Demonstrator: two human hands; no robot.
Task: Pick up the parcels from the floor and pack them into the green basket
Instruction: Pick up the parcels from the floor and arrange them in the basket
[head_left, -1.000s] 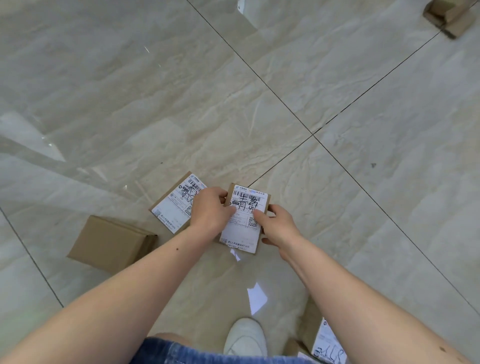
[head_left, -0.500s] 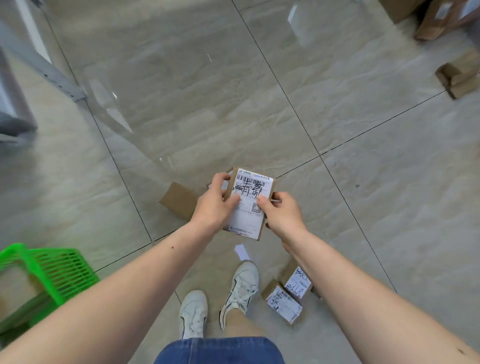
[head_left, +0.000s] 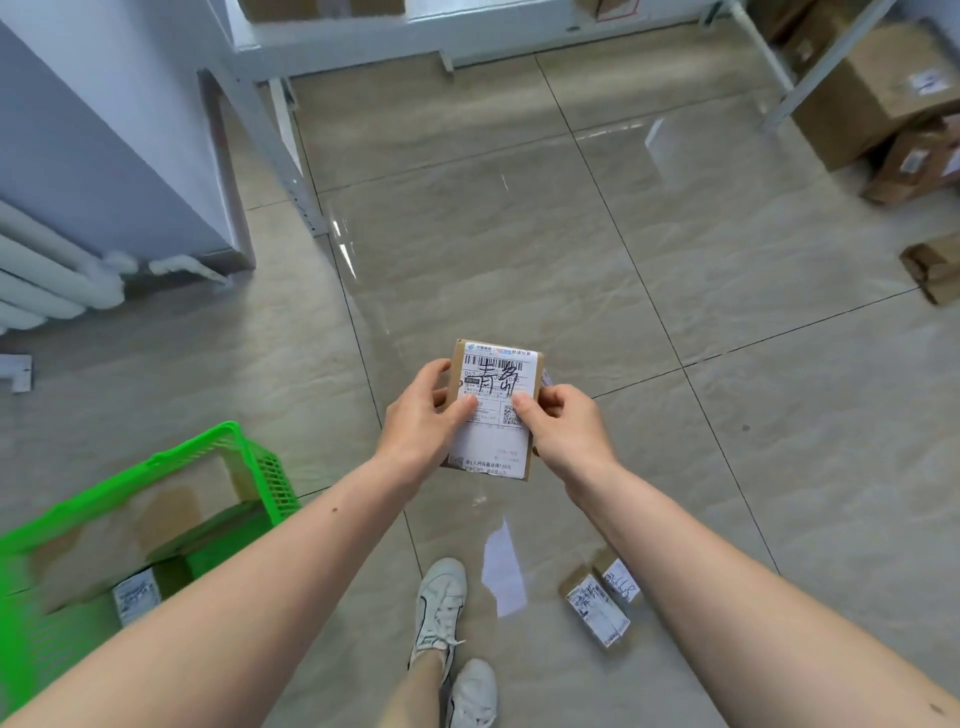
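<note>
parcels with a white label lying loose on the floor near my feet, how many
2, side by side just right of the shoes: the nearer labelled parcel and the one behind it, partly hidden by the right forearm. Others may lie out of view.

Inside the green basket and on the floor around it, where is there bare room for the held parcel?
The green basket is crowded with cardboard boxes. Bare floor lies between its right wall and the shoes. The held parcel is gripped by left hand and right hand.

Single view, head-worn wide-angle camera: looks forward and steeply down over both forearms onto the glossy beige tiled floor (head_left: 519, 249). Nearest to the lens, the arms and white sneakers (head_left: 441, 608). Green plastic mesh basket (head_left: 260, 467) at lower left; white metal shelving frame (head_left: 363, 41) beyond the basket, along the top edge.
</note>
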